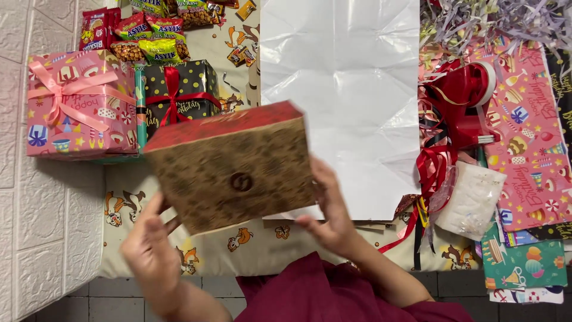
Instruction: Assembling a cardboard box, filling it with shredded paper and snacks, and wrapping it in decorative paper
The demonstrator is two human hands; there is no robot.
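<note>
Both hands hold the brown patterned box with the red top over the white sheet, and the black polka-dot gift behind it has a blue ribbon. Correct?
Not quite: the ribbon on the black polka-dot gift is red, not blue, as the head view shows. The rest holds: left hand and right hand hold the brown patterned box over the white sheet.

We observe one rectangular cardboard box (232,167), brown-patterned with a red top edge and a round dark emblem on its facing side. It is closed, tilted, raised above the patterned cloth.
</note>
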